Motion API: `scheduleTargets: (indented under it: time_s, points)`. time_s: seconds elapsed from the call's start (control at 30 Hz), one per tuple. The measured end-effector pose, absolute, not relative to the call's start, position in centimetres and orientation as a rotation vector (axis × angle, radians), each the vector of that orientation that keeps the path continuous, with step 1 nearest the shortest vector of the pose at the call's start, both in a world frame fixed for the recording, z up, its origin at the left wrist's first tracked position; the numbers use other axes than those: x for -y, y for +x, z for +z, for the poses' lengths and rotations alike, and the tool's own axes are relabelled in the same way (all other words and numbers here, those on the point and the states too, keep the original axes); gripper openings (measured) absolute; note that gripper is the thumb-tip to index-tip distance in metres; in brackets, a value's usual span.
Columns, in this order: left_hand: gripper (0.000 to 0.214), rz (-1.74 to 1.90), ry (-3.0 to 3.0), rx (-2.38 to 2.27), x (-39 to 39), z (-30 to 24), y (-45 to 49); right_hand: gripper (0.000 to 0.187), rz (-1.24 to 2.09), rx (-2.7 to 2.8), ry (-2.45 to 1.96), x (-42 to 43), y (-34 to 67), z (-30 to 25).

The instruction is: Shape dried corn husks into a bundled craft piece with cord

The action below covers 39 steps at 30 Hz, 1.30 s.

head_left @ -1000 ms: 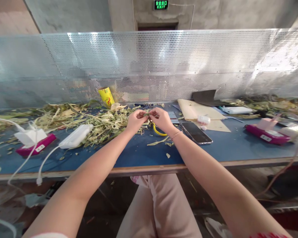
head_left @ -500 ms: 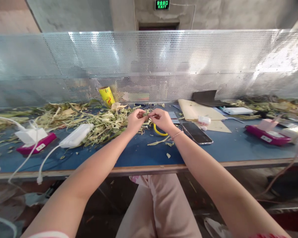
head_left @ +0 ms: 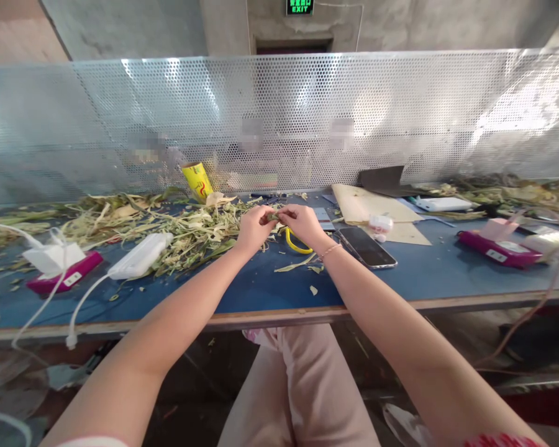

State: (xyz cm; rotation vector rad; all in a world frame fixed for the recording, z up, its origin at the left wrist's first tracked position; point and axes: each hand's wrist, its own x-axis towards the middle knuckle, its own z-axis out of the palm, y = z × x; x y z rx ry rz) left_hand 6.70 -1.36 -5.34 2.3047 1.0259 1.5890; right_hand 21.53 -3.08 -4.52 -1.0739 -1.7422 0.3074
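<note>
My left hand (head_left: 253, 227) and my right hand (head_left: 302, 223) meet above the blue table (head_left: 261, 292), fingers pinched together on a small green plant strip (head_left: 274, 216) held between them. Yellow-handled scissors (head_left: 294, 246) lie on the table just under my right hand. A heap of dry green and straw-coloured plant trimmings (head_left: 186, 230) spreads left of my left hand.
A black phone (head_left: 366, 246) lies right of my right wrist, beside tan cardboard (head_left: 372, 211). A white power bank (head_left: 140, 256) with cable and a magenta device (head_left: 63, 273) sit at left, another magenta device (head_left: 498, 250) at right. A yellow can (head_left: 197, 181) leans against the perforated metal screen (head_left: 279, 118).
Both hands stay pinched on the strip, with only small finger movements; the view has shifted slightly.
</note>
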Motion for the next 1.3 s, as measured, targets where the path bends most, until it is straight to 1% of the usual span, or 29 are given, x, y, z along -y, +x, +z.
scheduleTargets:
  time_s: [0.2,0.5,0.67,0.8,0.93,1.03,1.23,1.3]
  points:
    - [0.011,1.492,2.356,-1.055,1.9,-4.6,6.8,0.013,0.166,1.862,-1.054,3.2,21.9,-4.4]
    - [0.018,1.348,2.250,-0.997,2.1,-4.4,6.9,0.010,0.190,1.893,-1.064,3.0,21.9,-4.7]
    - [0.014,1.366,2.054,-0.921,2.2,-4.4,7.0,0.010,0.310,1.787,-1.027,2.7,21.5,-5.1]
    - [0.015,1.350,1.901,-0.841,1.9,-4.7,7.2,0.011,0.387,1.689,-1.051,2.5,21.1,-5.3]
    - [0.016,1.382,1.845,-0.845,2.0,-4.8,7.3,0.011,0.483,1.607,-1.097,2.5,20.8,-5.4]
    - [0.016,1.421,1.821,-0.836,2.0,-4.7,7.3,0.012,0.544,1.562,-1.036,2.4,20.7,-5.4]
    - [0.016,1.472,1.788,-0.825,1.6,-4.7,7.2,0.026,0.854,1.384,-0.887,2.4,20.3,-5.1]
    - [0.016,1.480,1.765,-0.823,1.4,-4.8,7.2,0.026,0.947,1.331,-0.848,2.6,20.2,-5.0]
